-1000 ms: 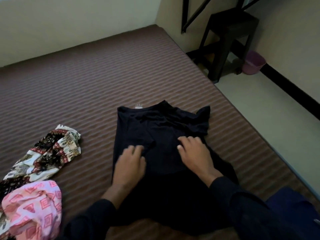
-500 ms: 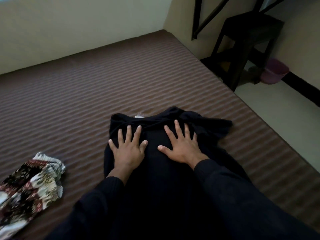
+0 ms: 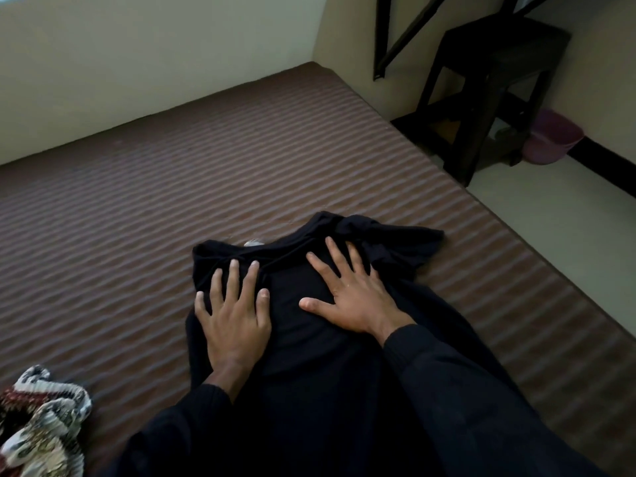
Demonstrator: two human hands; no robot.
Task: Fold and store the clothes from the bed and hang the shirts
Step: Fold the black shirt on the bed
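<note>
A black shirt (image 3: 303, 339) lay spread on the bed (image 3: 172, 208), its neckline pointing away from the person, with a small pale label (image 3: 254, 242) showing at the collar. The far right sleeve was bunched and creased, and the cloth was so dark that its folds were hard to make out. The near part of the garment ran under the person's dark sleeves toward the bottom of the view.

Both hands lay flat on the upper chest of the shirt, just below the collar. The left hand (image 3: 234, 321) rested on the left side, fingers straight and spread, the fingertips reaching almost to the neckline. The right hand (image 3: 354, 297) pressed down beside it, palm flat, fingers fanned toward the crumpled sleeve and thumb stretched inward. Neither hand gripped the cloth; a strip of black fabric showed between them.

The bed's cover was striped brown. At its near left corner sat a patterned garment (image 3: 41, 421), crumpled, well apart from the shirt. Beyond the bed's far right corner stood a dark wooden stool (image 3: 488, 87), with a purple bin (image 3: 554, 136) on the floor beside it.
</note>
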